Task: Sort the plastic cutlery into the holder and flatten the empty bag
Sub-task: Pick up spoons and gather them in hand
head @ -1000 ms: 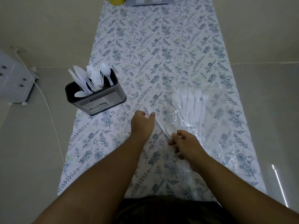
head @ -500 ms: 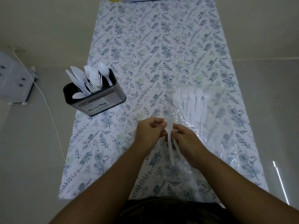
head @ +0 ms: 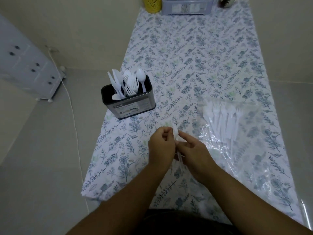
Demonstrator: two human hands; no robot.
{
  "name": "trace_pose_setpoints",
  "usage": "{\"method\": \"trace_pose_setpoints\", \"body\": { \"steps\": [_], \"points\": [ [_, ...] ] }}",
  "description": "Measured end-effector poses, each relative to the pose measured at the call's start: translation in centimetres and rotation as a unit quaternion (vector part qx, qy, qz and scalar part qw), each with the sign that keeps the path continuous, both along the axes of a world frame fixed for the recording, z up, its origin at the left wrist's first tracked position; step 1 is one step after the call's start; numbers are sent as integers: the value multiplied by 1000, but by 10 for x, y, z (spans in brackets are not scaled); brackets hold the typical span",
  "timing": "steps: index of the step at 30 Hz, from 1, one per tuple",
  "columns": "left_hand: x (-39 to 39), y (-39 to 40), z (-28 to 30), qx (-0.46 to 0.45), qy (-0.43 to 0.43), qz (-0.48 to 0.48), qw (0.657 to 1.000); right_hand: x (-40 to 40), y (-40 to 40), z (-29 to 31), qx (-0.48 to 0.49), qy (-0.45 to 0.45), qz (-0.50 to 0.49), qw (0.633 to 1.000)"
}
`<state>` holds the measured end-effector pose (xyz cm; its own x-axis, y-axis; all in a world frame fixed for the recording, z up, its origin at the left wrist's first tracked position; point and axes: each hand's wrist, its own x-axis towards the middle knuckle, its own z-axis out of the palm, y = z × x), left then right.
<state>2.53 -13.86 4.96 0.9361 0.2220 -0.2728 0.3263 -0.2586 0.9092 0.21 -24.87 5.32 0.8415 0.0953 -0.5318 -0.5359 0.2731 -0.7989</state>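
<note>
At the centre of the frame, slightly below the middle, both hands meet around a white plastic spoon (head: 175,133). The fingertips (head: 166,131) of the left hand (head: 160,147) curl in toward the thumb and pinch the spoon's bowl end from the left; the right hand (head: 193,152) has its thumb and curled fingers closed on the piece from the right, just below the bowl. The handle runs down between the two palms and shows again below them, pointing toward the lower edge of the frame. How many pieces are held cannot be told. Both wrists are bent slightly inward, and the bare forearms run down and outward to the lower left and lower right corners, held above the floral tablecloth (head: 194,56).

Up and to the left of the hands stands the dark rectangular holder (head: 130,104), with knives, forks and spoons upright in it. To the right of the hands, in the right middle of the frame, lies the clear plastic bag (head: 245,141), flat on the cloth, with white forks (head: 221,116) inside it, tines toward the top of the frame. The right hand is just beside the bag's near left edge.
</note>
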Motion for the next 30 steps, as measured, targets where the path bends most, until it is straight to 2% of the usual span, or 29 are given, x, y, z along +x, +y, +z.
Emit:
{"method": "trace_pose_setpoints", "body": {
  "steps": [5,9,16,24,27,30],
  "points": [
    [-3,16,11,-22,-21,-16,999,5,14,5,-80,-34,-16,996],
    [1,30,18,-47,-26,-13,998,11,26,4,-64,-28,-30,997],
    [43,56,53,-62,-73,-37,995,63,39,29,-109,-93,-40,989],
    [134,78,121,17,-228,-49,972,169,59,96,-141,-263,-61,952],
    [152,84,118,13,-248,-28,968,188,66,98,-143,-284,-66,946],
    [157,87,103,44,-234,-31,971,192,68,85,-166,-271,-62,946]
  ]
}}
